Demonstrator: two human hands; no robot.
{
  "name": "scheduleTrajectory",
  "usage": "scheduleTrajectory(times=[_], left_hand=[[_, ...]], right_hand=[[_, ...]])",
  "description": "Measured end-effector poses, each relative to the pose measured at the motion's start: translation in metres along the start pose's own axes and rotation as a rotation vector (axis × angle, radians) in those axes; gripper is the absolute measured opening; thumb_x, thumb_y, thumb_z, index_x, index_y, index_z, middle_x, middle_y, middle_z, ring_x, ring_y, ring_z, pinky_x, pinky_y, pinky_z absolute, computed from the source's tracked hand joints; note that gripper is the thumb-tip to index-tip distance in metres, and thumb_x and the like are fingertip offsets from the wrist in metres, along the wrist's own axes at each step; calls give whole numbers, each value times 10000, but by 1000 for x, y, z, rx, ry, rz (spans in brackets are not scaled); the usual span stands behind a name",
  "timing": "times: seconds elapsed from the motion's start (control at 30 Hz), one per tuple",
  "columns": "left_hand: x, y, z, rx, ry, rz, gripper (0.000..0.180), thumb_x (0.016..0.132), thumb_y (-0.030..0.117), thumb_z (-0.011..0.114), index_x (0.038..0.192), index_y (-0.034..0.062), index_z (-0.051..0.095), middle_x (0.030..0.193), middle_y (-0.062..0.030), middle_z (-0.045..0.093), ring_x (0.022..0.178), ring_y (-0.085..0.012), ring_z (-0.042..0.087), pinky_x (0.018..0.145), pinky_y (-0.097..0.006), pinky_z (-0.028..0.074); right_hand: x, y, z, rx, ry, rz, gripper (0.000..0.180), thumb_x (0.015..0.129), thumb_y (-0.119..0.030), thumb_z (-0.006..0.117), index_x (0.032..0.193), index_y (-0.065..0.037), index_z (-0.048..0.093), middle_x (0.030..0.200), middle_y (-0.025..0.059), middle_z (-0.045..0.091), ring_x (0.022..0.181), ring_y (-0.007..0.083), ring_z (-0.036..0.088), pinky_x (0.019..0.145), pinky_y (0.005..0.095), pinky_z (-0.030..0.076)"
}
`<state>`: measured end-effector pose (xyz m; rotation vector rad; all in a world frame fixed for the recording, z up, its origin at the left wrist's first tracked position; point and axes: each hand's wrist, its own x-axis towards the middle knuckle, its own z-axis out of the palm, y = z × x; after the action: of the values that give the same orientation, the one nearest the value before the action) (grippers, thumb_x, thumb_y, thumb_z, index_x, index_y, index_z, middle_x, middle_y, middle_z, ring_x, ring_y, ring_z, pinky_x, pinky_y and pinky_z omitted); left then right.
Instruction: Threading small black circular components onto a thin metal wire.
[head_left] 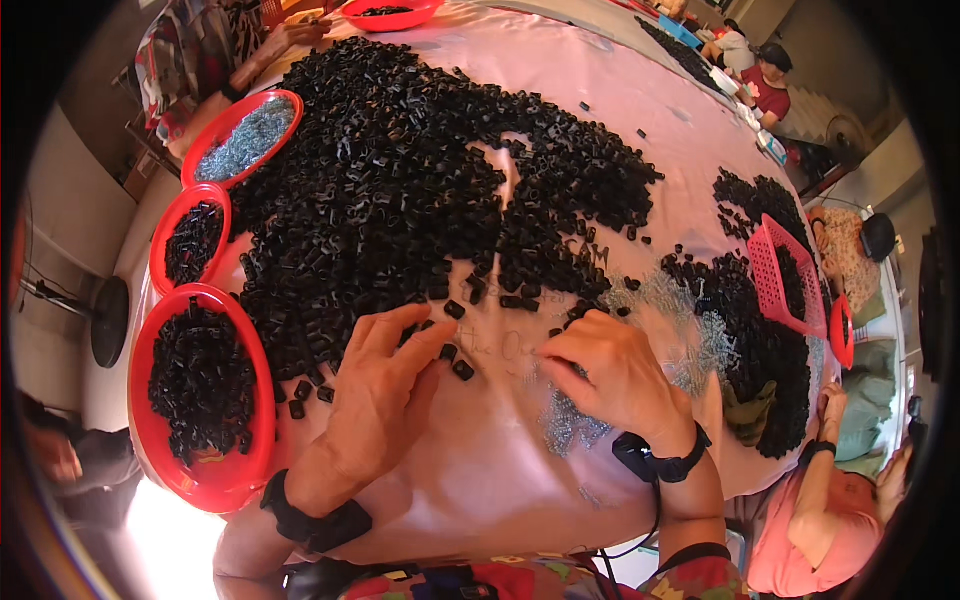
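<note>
both grips unclear: left hand (372, 395) at black pile (370, 190) edge, right hand (620, 368) by clear pieces (568, 426), bare cloth (490, 430) between.

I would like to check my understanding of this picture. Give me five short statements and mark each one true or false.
1. The left hand is near small black plastic pieces. True.
2. The nearest red oval plastic tray stands to the person's right. False: this tray stands to the left.
3. The pink rectangular perforated plastic basket stands right of the right hand. True.
4. The smooth cloth below the hands is dark green. False: the cloth is pale pink.
5. Both hands have black wristbands. True.
</note>
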<state>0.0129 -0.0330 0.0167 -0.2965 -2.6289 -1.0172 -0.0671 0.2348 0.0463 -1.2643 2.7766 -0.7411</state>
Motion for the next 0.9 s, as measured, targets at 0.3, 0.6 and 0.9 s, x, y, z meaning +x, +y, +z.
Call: scheduleTrajectory(times=[0.3, 0.6, 0.9], left_hand=[[-12, 12, -1, 14, -124, 55, 265, 884, 15, 739, 1145, 53, 765, 1198, -159, 679, 1091, -366, 633, 964, -459, 537], [1, 27, 15, -233, -193, 91, 250, 923, 32, 744, 1172, 45, 748, 1077, -154, 718, 991, -361, 682, 877, -449, 571], [-1, 29, 36, -515, -236, -195, 243, 955, 56, 776, 1194, 25, 745, 1025, -113, 764, 871, -195, 733, 749, -321, 589]], right_hand=[[-9, 0, 6, -33, -71, -88, 85, 825, -98, 766, 865, -54, 705, 818, 89, 677, 832, 305, 670, 738, 434, 556], [-7, -4, -5, 209, -64, 2, 84, 842, -74, 716, 853, -30, 644, 808, 146, 706, 778, 369, 705, 702, 478, 568], [-1, -8, -4, 512, -78, 125, 117, 872, -54, 808, 966, -27, 743, 851, 90, 734, 764, 192, 716, 674, 332, 574]])
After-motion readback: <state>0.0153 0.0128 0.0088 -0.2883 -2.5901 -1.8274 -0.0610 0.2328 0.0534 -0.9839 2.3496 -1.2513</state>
